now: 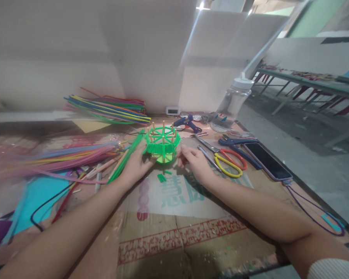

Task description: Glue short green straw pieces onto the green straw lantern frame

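That green pipe-cleaner frame (163,148) could warp, I'd say, if the left hand (137,166) pinches too hard and its wooden sticks (163,138) lean. It's mid-bench (103,242), left side gripped by that hand; the right hand (194,159), fingers curled, hovers just right (holding anything? I can't tell).

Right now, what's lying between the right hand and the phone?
In the head view, between the right hand and the phone lie a slim tool, scissors and a blue-handled tool.
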A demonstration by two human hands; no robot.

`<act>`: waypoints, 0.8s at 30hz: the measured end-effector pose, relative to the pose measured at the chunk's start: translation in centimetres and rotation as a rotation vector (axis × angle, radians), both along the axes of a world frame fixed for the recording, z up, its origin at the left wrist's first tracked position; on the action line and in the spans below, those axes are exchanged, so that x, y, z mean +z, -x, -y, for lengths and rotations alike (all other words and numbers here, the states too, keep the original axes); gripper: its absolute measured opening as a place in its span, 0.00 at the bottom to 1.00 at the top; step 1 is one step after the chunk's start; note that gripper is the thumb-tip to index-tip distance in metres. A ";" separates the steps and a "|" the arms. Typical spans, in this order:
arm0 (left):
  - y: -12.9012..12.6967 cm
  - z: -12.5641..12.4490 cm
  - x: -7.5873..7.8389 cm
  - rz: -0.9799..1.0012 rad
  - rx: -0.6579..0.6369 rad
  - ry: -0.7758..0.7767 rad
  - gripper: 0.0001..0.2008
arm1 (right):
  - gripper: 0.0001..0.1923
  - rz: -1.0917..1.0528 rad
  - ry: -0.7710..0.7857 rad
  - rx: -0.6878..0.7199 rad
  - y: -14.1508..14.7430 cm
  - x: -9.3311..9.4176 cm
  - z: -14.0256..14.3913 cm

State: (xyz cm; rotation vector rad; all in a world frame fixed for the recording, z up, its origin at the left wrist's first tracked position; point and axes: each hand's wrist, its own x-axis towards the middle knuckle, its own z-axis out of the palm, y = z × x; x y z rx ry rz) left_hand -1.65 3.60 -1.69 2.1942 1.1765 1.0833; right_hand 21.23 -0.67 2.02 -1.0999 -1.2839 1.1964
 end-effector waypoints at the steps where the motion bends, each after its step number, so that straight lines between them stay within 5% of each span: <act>1: -0.1 0.1 0.1 0.003 0.008 0.000 0.16 | 0.28 0.036 -0.067 -0.052 -0.3 0.1 0.0; 5: -0.5 0.8 0.7 0.029 0.139 0.036 0.19 | 0.16 0.152 -0.330 -0.145 -1.5 1.4 -0.1; 9: -0.8 1.4 1.2 0.026 0.258 0.066 0.17 | 0.07 0.182 -0.385 -0.112 -2.0 2.3 -0.4; 20: -0.9 1.8 2.2 0.025 0.261 0.013 0.11 | 0.15 0.247 -0.291 -0.089 -1.6 1.9 -0.7; 24: -0.9 1.8 2.2 0.020 0.267 -0.012 0.10 | 0.10 0.413 -0.459 -0.109 -1.8 2.3 -1.3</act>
